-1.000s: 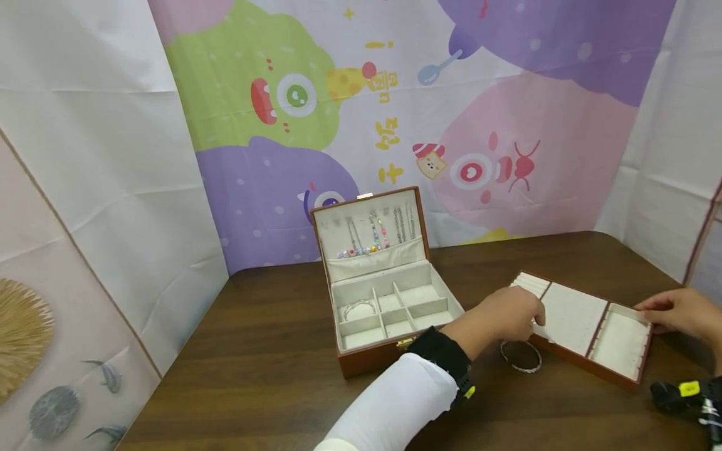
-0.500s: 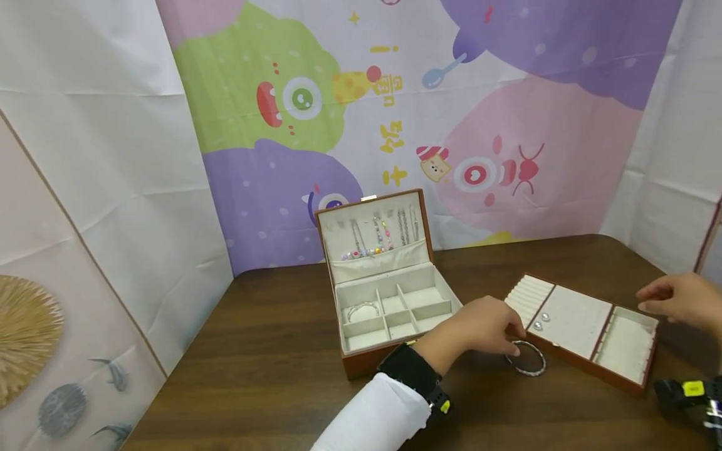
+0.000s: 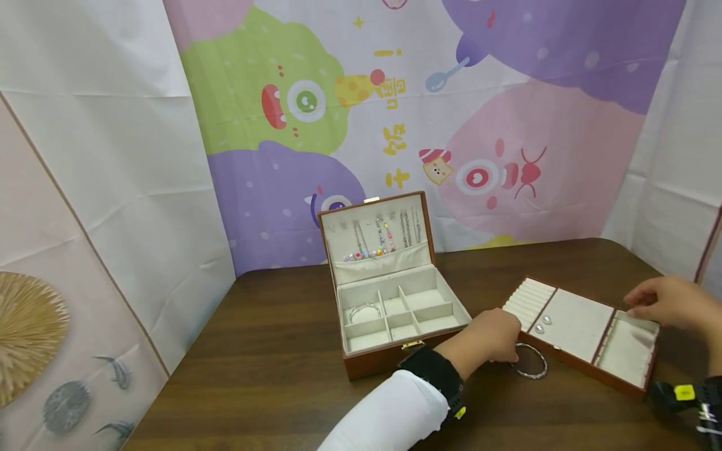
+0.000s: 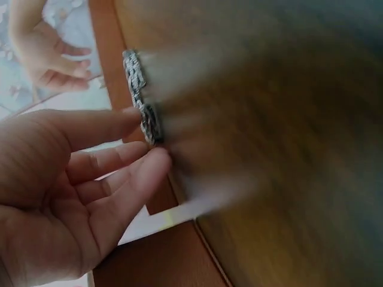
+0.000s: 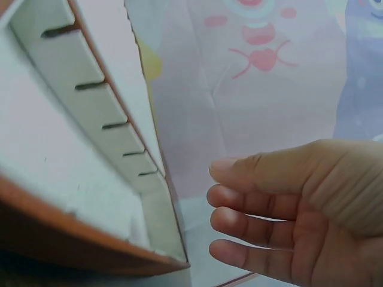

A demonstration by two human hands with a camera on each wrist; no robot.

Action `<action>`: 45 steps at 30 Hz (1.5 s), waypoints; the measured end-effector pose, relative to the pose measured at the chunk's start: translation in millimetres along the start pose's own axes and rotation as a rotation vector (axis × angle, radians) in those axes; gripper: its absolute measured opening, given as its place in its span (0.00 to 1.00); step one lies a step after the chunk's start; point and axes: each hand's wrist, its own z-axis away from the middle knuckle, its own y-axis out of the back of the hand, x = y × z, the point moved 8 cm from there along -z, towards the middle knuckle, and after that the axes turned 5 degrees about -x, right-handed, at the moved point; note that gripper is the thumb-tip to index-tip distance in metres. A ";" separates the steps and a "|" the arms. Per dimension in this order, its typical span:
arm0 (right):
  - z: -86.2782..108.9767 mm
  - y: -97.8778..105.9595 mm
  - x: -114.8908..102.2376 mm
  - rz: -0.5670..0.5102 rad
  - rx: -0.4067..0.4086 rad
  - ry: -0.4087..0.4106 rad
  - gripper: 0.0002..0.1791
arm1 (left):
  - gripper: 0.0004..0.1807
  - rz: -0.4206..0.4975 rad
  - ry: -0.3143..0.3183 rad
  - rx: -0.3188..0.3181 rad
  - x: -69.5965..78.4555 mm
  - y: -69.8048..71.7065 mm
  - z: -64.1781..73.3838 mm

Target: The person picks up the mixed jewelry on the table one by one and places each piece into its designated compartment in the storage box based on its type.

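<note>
My left hand is low at the table, at the near left end of the jewelry tray. In the left wrist view its thumb and a finger pinch one end of a silver braided bracelet; the pinched part is partly hidden. Most of that bracelet's ring shows beside the hand in the head view. My right hand hovers by the tray's far right corner, fingers loosely bent and holding nothing. The brown-edged tray has ring rolls at its left and a slotted compartment at its right. Two round earrings sit on its middle pad.
Left of the tray stands an open brown jewelry box. Another bracelet lies in one of its compartments, and necklaces hang inside the lid. A printed cloth hangs behind the wooden table.
My left hand has come from above the tray's earrings down to the bracelet and now pinches it. My right hand has let go of the tray's corner.
</note>
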 end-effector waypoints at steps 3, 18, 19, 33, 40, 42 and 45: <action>-2.0 2.1 -8.0 0.009 0.012 0.025 0.09 | 0.06 -0.045 0.024 0.021 4.1 1.3 -2.3; -3.6 10.3 -46.5 0.063 0.016 0.049 0.12 | 0.13 -0.021 0.064 0.043 2.0 4.0 3.0; -3.5 10.6 -48.0 0.058 0.020 0.055 0.12 | 0.13 -0.011 0.058 0.053 1.7 5.7 4.6; -2.4 31.6 -109.3 0.070 0.150 0.159 0.10 | 0.03 0.226 -0.031 0.364 -37.4 50.6 58.1; -5.6 30.4 -167.7 0.004 0.155 0.228 0.11 | 0.04 0.406 -0.025 0.469 -76.3 68.5 91.0; -9.1 25.3 -183.4 -0.011 0.143 0.265 0.11 | 0.04 0.420 -0.013 0.492 -84.6 72.1 99.4; -15.5 17.2 -206.6 -0.049 0.121 0.318 0.11 | 0.06 0.436 0.001 0.531 -95.8 77.1 112.2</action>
